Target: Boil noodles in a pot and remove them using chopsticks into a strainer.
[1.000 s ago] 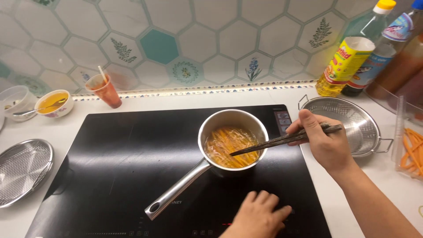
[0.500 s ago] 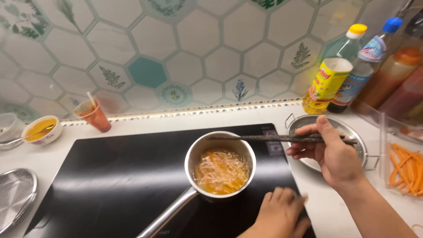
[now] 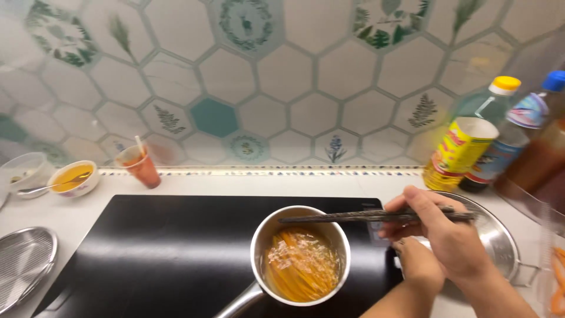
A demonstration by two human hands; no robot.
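Note:
My right hand [image 3: 447, 235] grips a pair of dark chopsticks [image 3: 347, 217] and holds them level just above the far rim of a steel saucepan [image 3: 256, 247]. The pan stands on the black cooktop [image 3: 165, 253]. In it, orange strips [image 3: 301, 266] lie in bubbling water. The pan's handle [image 3: 235, 304] points toward the front left. My left hand [image 3: 416, 264] rests at the cooktop's right edge, just under my right hand, and holds nothing. Its fingertips are partly hidden.
A steel colander bowl [image 3: 500, 234] sits right of the cooktop, with three bottles [image 3: 465, 147] behind it and orange strips [image 3: 556, 282] at the far right. On the left are a red cup [image 3: 140, 166], a bowl of yellow liquid [image 3: 72, 178] and a mesh strainer [image 3: 20, 265].
The chopsticks came up out of the pan and now lie level over its rim. My left hand moved from the cooktop's front edge to its right edge. The view tilted upward.

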